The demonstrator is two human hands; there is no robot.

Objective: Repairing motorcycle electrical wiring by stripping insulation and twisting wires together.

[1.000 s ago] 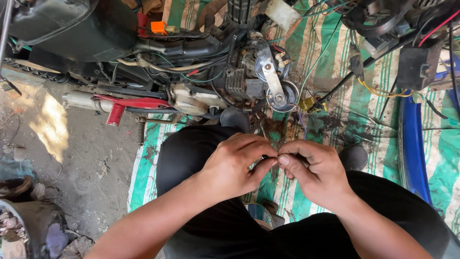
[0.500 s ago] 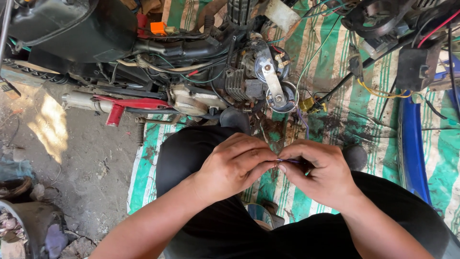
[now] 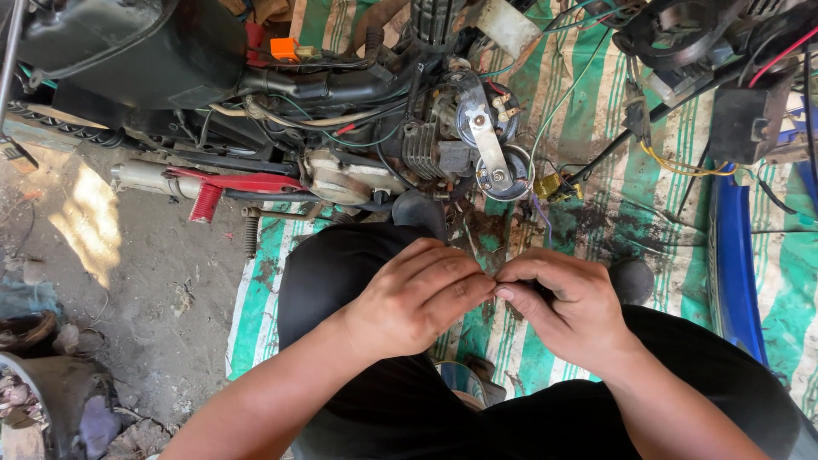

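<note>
Two hands meet at frame centre, above the person's black-trousered knees (image 3: 341,273). Left hand (image 3: 415,298) curled, fingers pressed together, fingertips touching the right hand's fingertips. Right hand (image 3: 567,302) also curled, thumb and forefinger pinched on something tiny between the two hands; the item is hidden by the fingers, cannot tell what it is. Thin purple wire (image 3: 542,215) runs down from the engine area toward the pinch point; cannot tell if it reaches the fingers.

Person squats on a green-and-white striped tarp (image 3: 596,128), stained dark with oil near the middle. Just ahead of the hands lies a stripped motorbike engine (image 3: 426,145) with a finned cylinder, a round metal cover (image 3: 504,175) and a flat metal bracket (image 3: 487,140) over it. Yellow connector (image 3: 547,186) sits just right of the cover. Red lever (image 3: 223,186) sticks out left of the engine, beside a grey tube (image 3: 143,177). Black fuel tank or body panel (image 3: 128,47) top left. Orange plug (image 3: 285,49) near top, beside black hoses. Blue panel (image 3: 731,264) on the right edge of the tarp, near the right knee. Black box (image 3: 750,123) with yellow wires (image 3: 682,166) upper right. Dirt ground (image 3: 128,281) on the left, sunlit patch on it. Dark pot (image 3: 51,400) bottom left corner.
</note>
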